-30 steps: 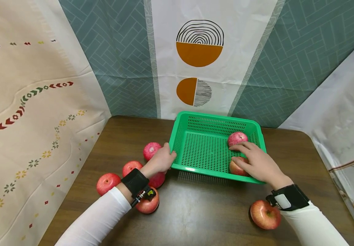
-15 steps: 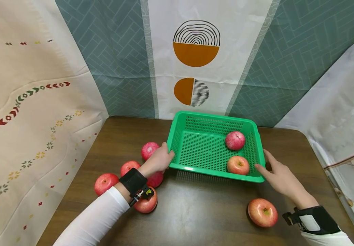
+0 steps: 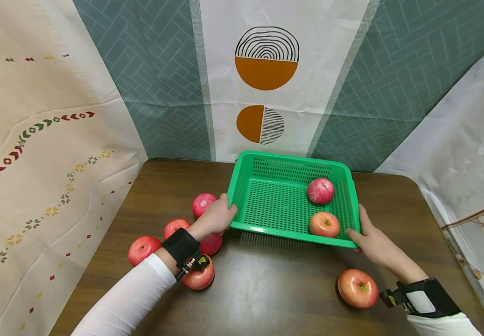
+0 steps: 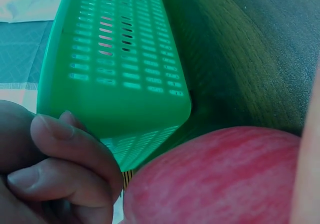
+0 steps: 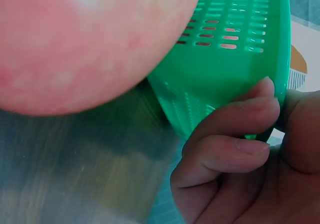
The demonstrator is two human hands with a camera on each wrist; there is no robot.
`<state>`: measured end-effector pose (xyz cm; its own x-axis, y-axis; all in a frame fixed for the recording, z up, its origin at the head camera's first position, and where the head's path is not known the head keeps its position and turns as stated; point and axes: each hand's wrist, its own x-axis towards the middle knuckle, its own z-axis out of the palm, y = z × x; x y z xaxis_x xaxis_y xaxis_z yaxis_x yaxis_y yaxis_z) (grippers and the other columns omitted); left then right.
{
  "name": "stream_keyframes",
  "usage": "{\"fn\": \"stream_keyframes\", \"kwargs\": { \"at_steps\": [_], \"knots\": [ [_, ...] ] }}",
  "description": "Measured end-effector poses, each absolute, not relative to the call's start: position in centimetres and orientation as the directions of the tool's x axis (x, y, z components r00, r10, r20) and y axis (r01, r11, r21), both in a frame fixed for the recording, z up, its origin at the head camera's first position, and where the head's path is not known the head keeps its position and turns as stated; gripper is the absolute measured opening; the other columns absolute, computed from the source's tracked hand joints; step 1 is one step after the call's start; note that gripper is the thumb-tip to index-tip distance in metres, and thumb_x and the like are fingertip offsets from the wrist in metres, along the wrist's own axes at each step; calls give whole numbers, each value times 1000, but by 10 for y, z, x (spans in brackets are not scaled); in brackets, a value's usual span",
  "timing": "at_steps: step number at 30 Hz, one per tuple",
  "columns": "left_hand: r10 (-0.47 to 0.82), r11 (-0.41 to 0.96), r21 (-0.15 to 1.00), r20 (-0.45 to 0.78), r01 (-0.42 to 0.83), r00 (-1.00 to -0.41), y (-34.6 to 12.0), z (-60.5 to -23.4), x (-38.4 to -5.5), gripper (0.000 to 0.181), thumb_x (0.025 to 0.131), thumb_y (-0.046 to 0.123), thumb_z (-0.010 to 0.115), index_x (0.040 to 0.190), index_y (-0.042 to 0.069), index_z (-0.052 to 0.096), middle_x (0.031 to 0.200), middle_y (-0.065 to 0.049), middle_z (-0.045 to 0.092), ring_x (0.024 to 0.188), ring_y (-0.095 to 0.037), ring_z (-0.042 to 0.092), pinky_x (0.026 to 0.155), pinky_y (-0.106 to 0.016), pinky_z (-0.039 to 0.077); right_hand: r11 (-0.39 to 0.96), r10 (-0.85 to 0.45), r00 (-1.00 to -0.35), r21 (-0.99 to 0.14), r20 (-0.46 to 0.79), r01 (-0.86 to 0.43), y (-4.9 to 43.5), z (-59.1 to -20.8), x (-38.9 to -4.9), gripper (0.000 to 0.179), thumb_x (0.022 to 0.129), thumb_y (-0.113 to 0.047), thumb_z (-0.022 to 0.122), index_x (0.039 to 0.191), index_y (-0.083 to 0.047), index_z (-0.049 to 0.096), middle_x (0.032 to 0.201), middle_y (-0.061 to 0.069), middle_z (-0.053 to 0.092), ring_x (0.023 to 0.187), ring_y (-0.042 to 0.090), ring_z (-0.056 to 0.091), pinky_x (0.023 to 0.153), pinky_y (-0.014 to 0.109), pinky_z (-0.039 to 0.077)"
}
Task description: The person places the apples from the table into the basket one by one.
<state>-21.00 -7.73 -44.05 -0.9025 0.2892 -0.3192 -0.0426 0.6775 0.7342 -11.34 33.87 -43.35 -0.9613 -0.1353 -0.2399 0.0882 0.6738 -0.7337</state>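
A green slotted plastic basket (image 3: 273, 200) lies between my two hands in the head view. My left hand (image 3: 218, 216) grips its rim at the near left corner, fingers curled under the edge in the left wrist view. At the near right corner my right hand (image 3: 374, 242) holds the rim, thumb on top; the right wrist view shows curled fingers (image 5: 225, 124) against the outer wall. Inside the basket, toward its right side, sit a dark pink apple (image 3: 320, 191) and a paler red-yellow apple (image 3: 324, 225).
Several loose apples lie around my left forearm, among them a red apple (image 3: 143, 250) and a pink apple (image 3: 203, 204). Another apple (image 3: 357, 288) rests near my right wrist. A patterned curtain (image 3: 166, 93) hangs behind the brown table (image 3: 258, 289).
My right hand has left the paler apple inside the basket, moved out to the right, and taken hold of the near right rim. The left hand has kept its grip.
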Motion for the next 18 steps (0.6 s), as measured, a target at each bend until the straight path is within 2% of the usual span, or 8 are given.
{"fn": "stream_keyframes", "kwargs": {
  "at_steps": [7, 14, 18],
  "knots": [
    [320, 665, 747, -302, -14, -898, -81, -439, -206, 42, 111, 22, 46, 136, -11, 37, 65, -12, 55, 41, -18, 47, 42, -25, 40, 672, -148, -956, -735, -254, 91, 337, -434, -114, 83, 113, -16, 43, 164, -1, -20, 131, 38, 46, 86, 28, 58, 66, 34, 47],
    [370, 631, 776, -289, 10, -883, -88, -446, -212, 42, 109, 22, 45, 132, -12, 37, 64, -12, 54, 41, -22, 49, 40, -28, 39, 692, -125, -956, -714, -264, 107, 334, -433, -115, 85, 111, -16, 42, 163, 1, -23, 129, 40, 50, 90, 32, 61, 69, 36, 48],
    [374, 621, 784, -310, -12, -874, -91, -456, -221, 44, 108, 28, 50, 132, -8, 40, 66, -14, 56, 42, -24, 52, 38, -31, 39, 709, -99, -959, -695, -266, 119, 332, -432, -114, 85, 109, -15, 42, 162, 3, -23, 130, 42, 52, 95, 35, 62, 72, 38, 50]
  ]
}}
